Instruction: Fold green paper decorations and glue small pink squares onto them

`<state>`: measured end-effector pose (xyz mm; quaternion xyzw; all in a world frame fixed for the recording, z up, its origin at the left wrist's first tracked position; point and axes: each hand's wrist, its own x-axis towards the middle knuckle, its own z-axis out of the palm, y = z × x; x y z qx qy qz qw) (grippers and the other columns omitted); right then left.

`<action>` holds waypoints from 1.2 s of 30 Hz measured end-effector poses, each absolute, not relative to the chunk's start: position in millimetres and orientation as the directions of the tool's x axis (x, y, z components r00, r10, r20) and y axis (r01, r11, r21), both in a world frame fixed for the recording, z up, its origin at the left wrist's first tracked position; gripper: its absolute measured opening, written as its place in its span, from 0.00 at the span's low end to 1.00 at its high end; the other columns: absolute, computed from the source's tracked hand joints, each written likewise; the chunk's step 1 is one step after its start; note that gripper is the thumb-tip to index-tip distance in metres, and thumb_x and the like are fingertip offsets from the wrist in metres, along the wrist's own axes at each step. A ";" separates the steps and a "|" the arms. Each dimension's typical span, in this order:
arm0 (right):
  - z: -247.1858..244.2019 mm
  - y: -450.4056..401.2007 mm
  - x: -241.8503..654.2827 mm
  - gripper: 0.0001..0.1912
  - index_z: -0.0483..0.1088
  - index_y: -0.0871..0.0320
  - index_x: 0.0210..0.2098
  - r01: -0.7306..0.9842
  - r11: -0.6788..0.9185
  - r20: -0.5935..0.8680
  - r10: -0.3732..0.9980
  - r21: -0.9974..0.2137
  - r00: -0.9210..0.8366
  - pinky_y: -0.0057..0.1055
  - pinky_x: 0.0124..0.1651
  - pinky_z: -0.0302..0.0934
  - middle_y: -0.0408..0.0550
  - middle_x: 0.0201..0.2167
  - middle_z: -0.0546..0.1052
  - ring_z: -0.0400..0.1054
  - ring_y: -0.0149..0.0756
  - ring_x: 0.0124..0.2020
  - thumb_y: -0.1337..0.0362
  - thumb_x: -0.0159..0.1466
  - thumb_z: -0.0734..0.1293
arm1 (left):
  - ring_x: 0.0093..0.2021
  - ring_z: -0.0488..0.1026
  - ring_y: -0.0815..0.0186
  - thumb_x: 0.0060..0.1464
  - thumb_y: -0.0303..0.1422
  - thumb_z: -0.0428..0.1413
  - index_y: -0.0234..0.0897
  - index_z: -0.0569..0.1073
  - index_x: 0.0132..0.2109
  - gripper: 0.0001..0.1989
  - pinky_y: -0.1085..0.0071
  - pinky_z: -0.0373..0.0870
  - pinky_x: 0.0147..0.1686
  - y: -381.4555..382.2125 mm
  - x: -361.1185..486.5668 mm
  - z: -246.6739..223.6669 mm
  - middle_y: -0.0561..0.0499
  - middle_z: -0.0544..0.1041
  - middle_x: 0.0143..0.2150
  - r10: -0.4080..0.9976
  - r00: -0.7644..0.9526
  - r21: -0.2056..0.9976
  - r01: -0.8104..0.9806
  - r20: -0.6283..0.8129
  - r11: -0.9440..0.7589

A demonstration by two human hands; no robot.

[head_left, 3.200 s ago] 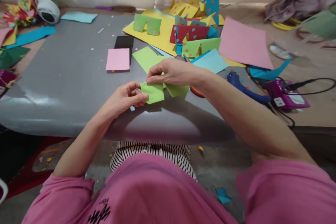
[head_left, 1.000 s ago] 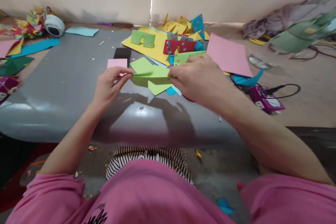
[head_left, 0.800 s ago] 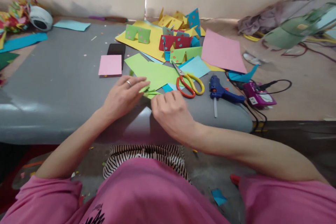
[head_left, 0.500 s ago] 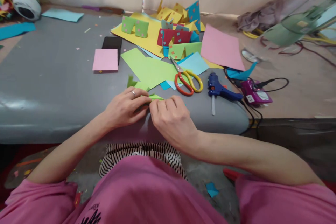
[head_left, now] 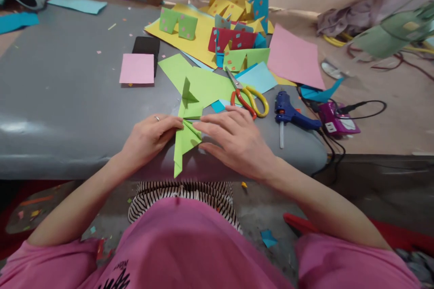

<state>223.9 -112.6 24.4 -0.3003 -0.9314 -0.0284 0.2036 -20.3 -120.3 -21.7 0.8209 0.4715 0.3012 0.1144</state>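
A folded piece of green paper (head_left: 190, 137) stands at the table's front edge, its creases fanning out from the middle and its ends sticking up and down. My left hand (head_left: 149, 134) pinches its left side between thumb and fingers. At the paper's right side is my right hand (head_left: 237, 137), fingers stretched and thumb apart, the fingertips at the folds; whether they touch is hard to see. Just beyond lie flat green sheets (head_left: 206, 83) and scissors (head_left: 249, 97) with one red and one yellow handle.
A blue glue gun (head_left: 290, 113) lies right of the scissors, its cord near a purple box (head_left: 335, 119). Dotted folded paper pieces (head_left: 233, 40) stand at the back. A pink note square (head_left: 137, 68) rests partly on a black phone (head_left: 146, 46); a pink sheet (head_left: 296, 58) lies right.
The green paper, mostly covered by both hands before, now shows its folds. My right hand has let go and opened, moving right; the left keeps its pinch. The view has shifted slightly.
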 end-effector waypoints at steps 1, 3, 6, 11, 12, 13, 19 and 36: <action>14.2 -108.8 222.5 0.15 0.71 0.55 0.54 0.536 0.842 0.425 0.508 -0.060 -0.750 0.46 0.61 0.56 0.51 0.50 0.80 0.71 0.41 0.49 0.63 0.68 0.67 | 0.44 0.78 0.64 0.66 0.32 0.51 0.41 0.78 0.45 0.11 0.70 0.72 0.43 -121.1 -21.6 -22.6 0.50 0.83 0.47 0.819 0.410 0.423 0.711 0.400 -0.562; -3.8 -105.3 218.5 0.11 0.73 0.54 0.50 0.473 0.881 0.469 0.425 -0.017 -0.774 0.45 0.62 0.56 0.48 0.48 0.81 0.71 0.38 0.46 0.63 0.69 0.66 | 0.43 0.77 0.62 0.66 0.32 0.51 0.38 0.79 0.45 0.11 0.68 0.73 0.44 -123.5 -23.6 -23.6 0.48 0.82 0.49 0.763 0.474 0.302 0.722 0.440 -0.623; -18.7 -106.5 213.9 0.07 0.73 0.56 0.46 0.407 0.913 0.477 0.349 0.022 -0.807 0.44 0.61 0.57 0.44 0.43 0.82 0.72 0.36 0.42 0.63 0.70 0.65 | 0.43 0.78 0.62 0.65 0.30 0.52 0.34 0.77 0.49 0.11 0.67 0.74 0.44 -129.2 -26.0 -21.6 0.45 0.82 0.49 0.658 0.576 0.164 0.679 0.485 -0.716; -20.7 -110.0 215.0 0.13 0.72 0.59 0.48 0.385 0.923 0.442 0.349 -0.008 -0.827 0.46 0.61 0.58 0.47 0.42 0.82 0.73 0.39 0.42 0.57 0.70 0.65 | 0.42 0.79 0.62 0.63 0.29 0.55 0.33 0.75 0.50 0.10 0.66 0.75 0.43 -143.0 -29.6 -19.4 0.46 0.83 0.47 0.519 0.683 0.008 0.602 0.514 -0.799; -20.9 -110.6 215.8 0.16 0.72 0.59 0.49 0.380 0.925 0.440 0.349 -0.019 -0.827 0.47 0.61 0.58 0.48 0.43 0.82 0.73 0.40 0.43 0.54 0.69 0.65 | 0.43 0.80 0.61 0.63 0.29 0.56 0.33 0.75 0.50 0.10 0.65 0.75 0.42 -146.3 -30.3 -20.9 0.46 0.83 0.48 0.510 0.684 -0.011 0.603 0.521 -0.798; -21.5 -111.4 216.4 0.18 0.71 0.59 0.49 0.377 0.926 0.442 0.349 -0.027 -0.826 0.47 0.62 0.57 0.48 0.44 0.82 0.73 0.41 0.44 0.51 0.69 0.65 | 0.43 0.80 0.61 0.62 0.28 0.57 0.32 0.74 0.50 0.10 0.65 0.75 0.43 -149.7 -30.9 -23.1 0.46 0.83 0.48 0.504 0.684 -0.024 0.605 0.527 -0.796; -28.8 -115.7 217.9 0.11 0.71 0.57 0.45 0.386 0.921 0.482 0.363 -0.055 -0.798 0.45 0.62 0.58 0.48 0.46 0.82 0.74 0.38 0.45 0.57 0.68 0.67 | 0.48 0.78 0.59 0.61 0.24 0.56 0.31 0.74 0.52 0.12 0.62 0.74 0.47 -163.2 -28.2 -31.6 0.43 0.82 0.52 0.550 0.643 0.021 0.640 0.533 -0.768; -20.9 -114.0 218.9 0.09 0.73 0.58 0.36 0.521 0.743 0.356 0.664 -0.421 -0.658 0.36 0.44 0.57 0.49 0.36 0.79 0.69 0.38 0.39 0.60 0.70 0.66 | 0.41 0.73 0.63 0.63 0.34 0.53 0.37 0.74 0.33 0.11 0.66 0.70 0.43 -148.7 -17.5 -7.3 0.48 0.79 0.40 0.908 0.355 0.544 0.727 0.223 -0.418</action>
